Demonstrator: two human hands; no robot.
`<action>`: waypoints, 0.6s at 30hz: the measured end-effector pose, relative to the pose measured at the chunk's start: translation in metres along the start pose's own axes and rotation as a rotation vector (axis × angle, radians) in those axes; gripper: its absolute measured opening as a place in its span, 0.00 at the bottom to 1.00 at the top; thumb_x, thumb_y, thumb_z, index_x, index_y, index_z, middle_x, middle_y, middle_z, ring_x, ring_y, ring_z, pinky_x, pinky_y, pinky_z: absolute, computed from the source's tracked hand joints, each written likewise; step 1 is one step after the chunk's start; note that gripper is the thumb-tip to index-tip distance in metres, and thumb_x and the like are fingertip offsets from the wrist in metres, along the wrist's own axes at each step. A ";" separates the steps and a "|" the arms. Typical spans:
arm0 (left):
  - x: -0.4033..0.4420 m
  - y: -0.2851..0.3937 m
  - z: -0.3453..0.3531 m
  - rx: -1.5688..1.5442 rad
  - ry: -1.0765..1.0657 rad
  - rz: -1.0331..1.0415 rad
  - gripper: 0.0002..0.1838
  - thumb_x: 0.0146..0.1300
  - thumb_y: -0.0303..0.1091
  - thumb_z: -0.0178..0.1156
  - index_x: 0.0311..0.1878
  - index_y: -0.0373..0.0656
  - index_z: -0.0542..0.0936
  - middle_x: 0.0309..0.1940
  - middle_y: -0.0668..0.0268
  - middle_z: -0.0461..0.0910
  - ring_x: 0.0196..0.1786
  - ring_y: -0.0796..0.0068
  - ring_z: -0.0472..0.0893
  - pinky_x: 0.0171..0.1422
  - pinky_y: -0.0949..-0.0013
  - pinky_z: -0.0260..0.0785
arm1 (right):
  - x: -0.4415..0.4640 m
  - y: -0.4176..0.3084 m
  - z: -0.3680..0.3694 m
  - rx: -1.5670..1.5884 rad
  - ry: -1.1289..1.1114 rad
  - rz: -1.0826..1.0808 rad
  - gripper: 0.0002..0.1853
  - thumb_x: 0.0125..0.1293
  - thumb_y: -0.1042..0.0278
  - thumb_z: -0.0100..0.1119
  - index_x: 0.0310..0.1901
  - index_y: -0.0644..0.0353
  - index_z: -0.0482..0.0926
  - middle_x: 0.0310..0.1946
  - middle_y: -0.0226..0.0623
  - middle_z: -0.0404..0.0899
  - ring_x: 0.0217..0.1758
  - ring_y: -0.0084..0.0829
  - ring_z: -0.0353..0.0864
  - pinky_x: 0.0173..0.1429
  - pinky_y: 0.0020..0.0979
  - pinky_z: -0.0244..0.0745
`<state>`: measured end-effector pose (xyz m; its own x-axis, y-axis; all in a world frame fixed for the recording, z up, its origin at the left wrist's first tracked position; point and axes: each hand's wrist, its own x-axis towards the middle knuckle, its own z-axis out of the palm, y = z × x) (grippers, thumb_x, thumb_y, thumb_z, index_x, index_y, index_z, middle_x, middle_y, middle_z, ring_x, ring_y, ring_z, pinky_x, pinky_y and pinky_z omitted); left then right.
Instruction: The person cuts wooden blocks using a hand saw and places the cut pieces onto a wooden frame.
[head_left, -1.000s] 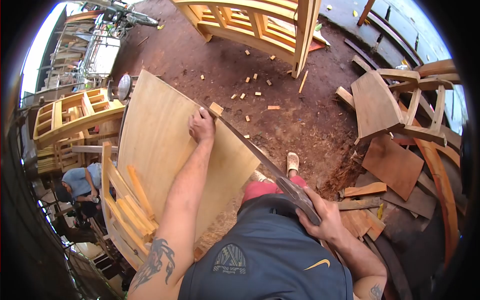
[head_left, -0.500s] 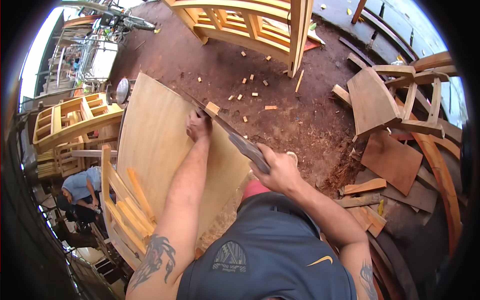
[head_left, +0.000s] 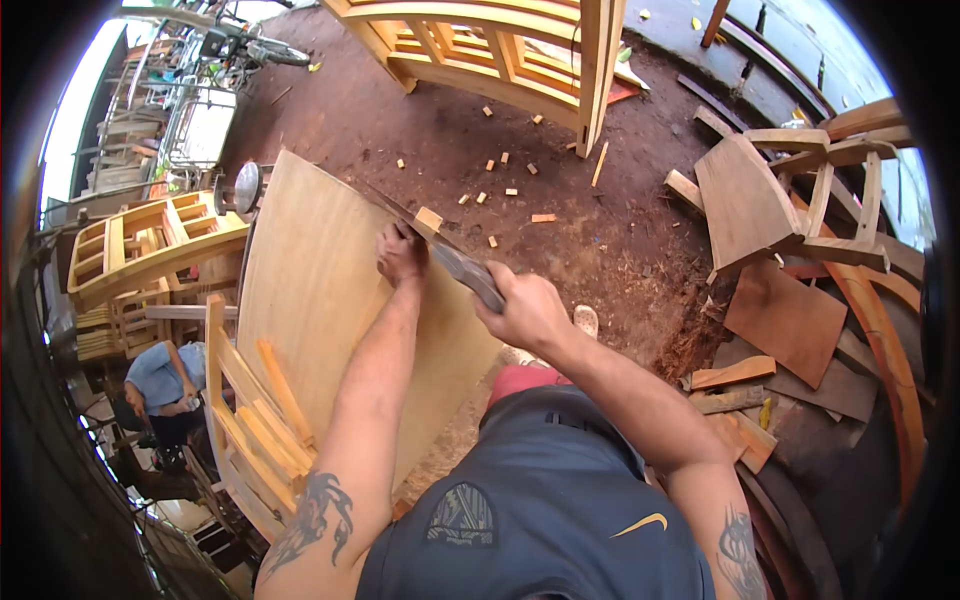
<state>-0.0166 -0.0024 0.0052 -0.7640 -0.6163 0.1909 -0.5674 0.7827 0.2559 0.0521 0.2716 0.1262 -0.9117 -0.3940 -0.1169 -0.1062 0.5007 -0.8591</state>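
Right hand (head_left: 527,308) — wrapped round handsaw (head_left: 466,273) | left hand (head_left: 402,253) — partly curled at edge of worktop (head_left: 305,250), hold unclear | wood block (head_left: 429,219) just beside handsaw

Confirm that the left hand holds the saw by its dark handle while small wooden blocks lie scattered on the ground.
One thing is wrong: the right hand, not the left hand, holds the saw by its dark handle, as the head view shows. Small wooden blocks do lie scattered on the ground.
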 end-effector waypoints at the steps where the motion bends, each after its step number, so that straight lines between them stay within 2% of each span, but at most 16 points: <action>1: 0.002 0.000 0.000 0.000 -0.013 -0.018 0.23 0.78 0.54 0.49 0.42 0.46 0.85 0.46 0.50 0.84 0.54 0.41 0.82 0.56 0.39 0.74 | 0.008 -0.002 0.002 -0.007 0.003 -0.005 0.23 0.67 0.54 0.66 0.53 0.66 0.78 0.28 0.60 0.86 0.34 0.61 0.88 0.44 0.57 0.84; 3: 0.005 0.003 -0.003 -0.014 -0.047 -0.044 0.24 0.78 0.55 0.49 0.43 0.46 0.85 0.46 0.50 0.84 0.54 0.41 0.82 0.57 0.39 0.74 | 0.015 -0.004 0.002 -0.023 0.011 -0.018 0.22 0.67 0.53 0.66 0.50 0.66 0.78 0.28 0.60 0.85 0.34 0.62 0.88 0.43 0.57 0.84; 4: 0.001 0.002 -0.004 -0.018 -0.070 -0.062 0.24 0.78 0.56 0.49 0.43 0.47 0.85 0.46 0.49 0.84 0.55 0.42 0.82 0.57 0.40 0.74 | 0.012 -0.005 0.001 -0.003 -0.037 0.030 0.23 0.68 0.54 0.65 0.54 0.66 0.78 0.29 0.62 0.85 0.36 0.62 0.88 0.45 0.57 0.84; 8: -0.001 0.002 -0.012 -0.009 -0.096 -0.024 0.27 0.77 0.59 0.47 0.43 0.47 0.85 0.46 0.49 0.84 0.55 0.41 0.82 0.59 0.41 0.73 | -0.030 -0.006 0.003 0.055 0.042 0.044 0.30 0.68 0.55 0.68 0.65 0.65 0.76 0.33 0.58 0.88 0.38 0.59 0.90 0.46 0.55 0.84; 13: -0.006 0.014 -0.015 -0.042 -0.053 -0.046 0.29 0.76 0.61 0.45 0.43 0.45 0.85 0.45 0.48 0.84 0.55 0.41 0.81 0.61 0.42 0.72 | -0.074 0.000 -0.030 0.051 0.005 0.037 0.32 0.68 0.52 0.69 0.66 0.65 0.75 0.36 0.58 0.88 0.39 0.59 0.90 0.48 0.55 0.85; 18: -0.009 0.014 -0.014 -0.055 -0.016 -0.046 0.29 0.77 0.59 0.46 0.41 0.43 0.85 0.45 0.47 0.84 0.54 0.41 0.81 0.61 0.41 0.72 | -0.086 0.001 -0.035 -0.007 0.028 -0.014 0.33 0.67 0.54 0.70 0.67 0.65 0.74 0.36 0.57 0.88 0.39 0.58 0.90 0.46 0.53 0.85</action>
<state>-0.0132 0.0128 0.0204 -0.7429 -0.6494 0.1626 -0.5845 0.7476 0.3155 0.1166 0.3334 0.1526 -0.9208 -0.3794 -0.0903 -0.1221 0.5004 -0.8571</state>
